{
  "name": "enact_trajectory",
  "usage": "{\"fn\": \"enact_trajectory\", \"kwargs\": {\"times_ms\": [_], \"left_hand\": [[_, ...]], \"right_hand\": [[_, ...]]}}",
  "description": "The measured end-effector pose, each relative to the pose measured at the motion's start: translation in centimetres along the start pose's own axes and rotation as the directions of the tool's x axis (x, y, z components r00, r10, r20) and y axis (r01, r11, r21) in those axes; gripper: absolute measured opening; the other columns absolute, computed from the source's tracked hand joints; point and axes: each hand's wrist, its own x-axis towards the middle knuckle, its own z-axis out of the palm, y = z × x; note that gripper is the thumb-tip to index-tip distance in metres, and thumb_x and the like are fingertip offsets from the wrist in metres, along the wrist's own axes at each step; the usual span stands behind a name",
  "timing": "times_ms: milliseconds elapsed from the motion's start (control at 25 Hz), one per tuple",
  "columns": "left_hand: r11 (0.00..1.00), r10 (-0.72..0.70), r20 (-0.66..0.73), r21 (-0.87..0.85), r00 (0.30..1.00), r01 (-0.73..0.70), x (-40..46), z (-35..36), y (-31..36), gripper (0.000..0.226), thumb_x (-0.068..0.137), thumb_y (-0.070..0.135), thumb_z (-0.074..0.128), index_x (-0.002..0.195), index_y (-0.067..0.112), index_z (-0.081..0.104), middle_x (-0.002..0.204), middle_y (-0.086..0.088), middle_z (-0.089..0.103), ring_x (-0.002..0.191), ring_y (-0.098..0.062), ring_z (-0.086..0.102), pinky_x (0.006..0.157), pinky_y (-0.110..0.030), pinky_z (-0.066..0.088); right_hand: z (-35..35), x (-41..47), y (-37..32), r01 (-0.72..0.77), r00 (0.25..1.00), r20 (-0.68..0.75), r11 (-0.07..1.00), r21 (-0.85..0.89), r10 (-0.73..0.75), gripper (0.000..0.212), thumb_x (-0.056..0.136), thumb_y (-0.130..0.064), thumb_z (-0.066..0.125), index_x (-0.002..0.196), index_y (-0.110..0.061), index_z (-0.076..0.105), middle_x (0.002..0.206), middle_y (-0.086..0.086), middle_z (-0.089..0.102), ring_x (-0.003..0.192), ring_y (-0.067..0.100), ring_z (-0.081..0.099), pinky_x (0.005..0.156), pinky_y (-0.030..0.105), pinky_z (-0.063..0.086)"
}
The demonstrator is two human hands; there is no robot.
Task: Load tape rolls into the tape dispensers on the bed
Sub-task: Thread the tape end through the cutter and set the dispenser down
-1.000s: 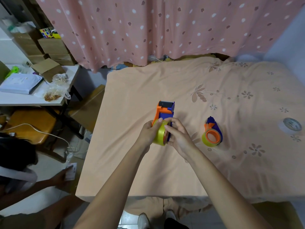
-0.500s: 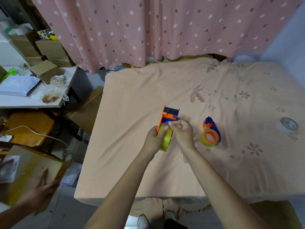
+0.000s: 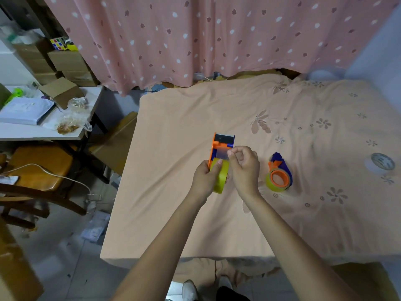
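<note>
Head view: the left hand (image 3: 205, 180) has its grip curled round the yellow tape roll (image 3: 219, 178) seated in the orange-and-blue dispenser (image 3: 219, 146), held just above the bed (image 3: 173, 148). The right hand (image 3: 244, 165) pinches the clear tape end (image 3: 222, 153), fingers curled, drawing it towards the dispenser's head. Just to the right, a second dispenser (image 3: 280, 177) lies on the sheet, roll already in. Well off right sits a loose tape roll (image 3: 383, 161); any print on it is too blurred to read. Left, a counter (image 3: 32, 133) carries a cardboard box (image 3: 61, 92).
</note>
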Motion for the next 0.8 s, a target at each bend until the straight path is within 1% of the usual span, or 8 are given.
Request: {"fn": "enact_trajectory", "kwargs": {"times_ms": [40, 80, 240, 320, 440, 560, 680, 800], "left_hand": [[1.000, 0.001, -0.003, -0.002, 1.000, -0.001, 0.0, 0.0, 0.2, 0.036, 0.099, 0.027, 0.048, 0.113, -0.006, 0.053, 0.074, -0.003, 0.066, 0.047, 0.004, 0.062, 0.046, -0.008, 0.044], [1.000, 0.003, -0.011, -0.005, 1.000, -0.003, 0.0, 0.0, 0.2, 0.036, 0.099, 0.026, 0.048, 0.113, -0.006, 0.053, 0.075, -0.003, 0.066, 0.047, 0.003, 0.062, 0.046, -0.008, 0.044], [0.999, 0.011, -0.019, -0.041, 1.000, -0.012, 0.1, 0.1, 0.2, 0.040, 0.098, 0.028, 0.049, 0.115, -0.008, 0.052, 0.086, -0.015, 0.068, 0.050, -0.003, 0.065, 0.050, -0.014, 0.049], [0.999, 0.017, -0.018, -0.043, 1.000, -0.017, 0.1, 0.1, 0.4, 0.039, 0.099, 0.028, 0.049, 0.115, -0.006, 0.052, 0.089, -0.016, 0.068, 0.052, -0.004, 0.066, 0.051, -0.015, 0.050], [0.998, 0.031, -0.012, -0.053, 0.999, -0.032, 0.0, 0.2, 0.5, 0.036, 0.099, 0.028, 0.048, 0.114, -0.004, 0.052, 0.091, -0.017, 0.068, 0.054, -0.005, 0.067, 0.053, -0.016, 0.051], [0.997, 0.035, -0.016, -0.069, 0.999, -0.036, -0.1, 0.5, 0.5, 0.033, 0.098, 0.027, 0.048, 0.113, -0.003, 0.052, 0.094, -0.020, 0.069, 0.055, -0.009, 0.067, 0.055, -0.019, 0.053], [0.996, 0.048, -0.030, -0.077, 0.998, -0.050, -0.1, 0.7, 0.7, 0.029, 0.098, 0.027, 0.050, 0.110, 0.001, 0.053, 0.105, -0.025, 0.067, 0.054, -0.009, 0.068, 0.053, -0.018, 0.052], [0.996, 0.061, -0.017, -0.066, 0.998, -0.062, -0.1, 0.5, 1.0, 0.025, 0.098, 0.026, 0.050, 0.108, 0.003, 0.051, 0.106, -0.027, 0.066, 0.054, -0.008, 0.067, 0.053, -0.018, 0.051]], "right_hand": [[0.0, 0.1, -0.1, 0.001, 1.000, 0.005, 1.000, -0.011, -0.001, 0.012, 0.089, -0.025, 0.062, 0.090, -0.013, 0.064, 0.093, -0.011, 0.063, 0.098, 0.016, 0.056, 0.084, 0.042, 0.050], [0.0, 0.3, -0.3, 0.010, 1.000, 0.009, 1.000, -0.027, -0.010, 0.012, 0.088, -0.025, 0.062, 0.089, -0.013, 0.064, 0.093, -0.010, 0.063, 0.098, 0.018, 0.056, 0.083, 0.041, 0.050], [0.1, 0.8, -0.9, 0.096, 0.994, -0.042, 0.988, -0.118, -0.101, 0.012, 0.086, -0.027, 0.063, 0.084, -0.015, 0.064, 0.102, -0.002, 0.061, 0.099, 0.015, 0.046, 0.087, 0.030, 0.043], [0.3, 1.5, -1.1, 0.072, 0.995, -0.067, 0.991, -0.109, -0.080, 0.013, 0.085, -0.027, 0.063, 0.083, -0.015, 0.064, 0.106, 0.002, 0.058, 0.101, 0.016, 0.047, 0.090, 0.028, 0.041], [0.4, 2.5, -1.6, 0.068, 0.993, -0.090, 0.995, -0.068, -0.074, 0.013, 0.085, -0.023, 0.060, 0.083, -0.010, 0.063, 0.106, 0.004, 0.058, 0.102, 0.020, 0.055, 0.090, 0.031, 0.046], [0.3, 3.5, -2.4, 0.051, 0.995, -0.080, 0.996, -0.074, -0.056, 0.012, 0.087, -0.020, 0.057, 0.083, -0.011, 0.063, 0.104, 0.002, 0.060, 0.098, 0.019, 0.060, 0.083, 0.028, 0.046], [0.3, 4.3, -3.0, -0.025, 0.998, -0.064, 0.996, -0.084, 0.020, 0.012, 0.089, -0.020, 0.056, 0.086, -0.011, 0.063, 0.104, 0.002, 0.063, 0.090, 0.018, 0.063, 0.076, 0.029, 0.046], [0.3, 4.9, -3.2, -0.060, 0.998, -0.037, 0.994, -0.091, 0.057, 0.012, 0.089, -0.018, 0.057, 0.089, -0.010, 0.065, 0.106, 0.003, 0.064, 0.091, 0.019, 0.063, 0.076, 0.028, 0.046]]}}
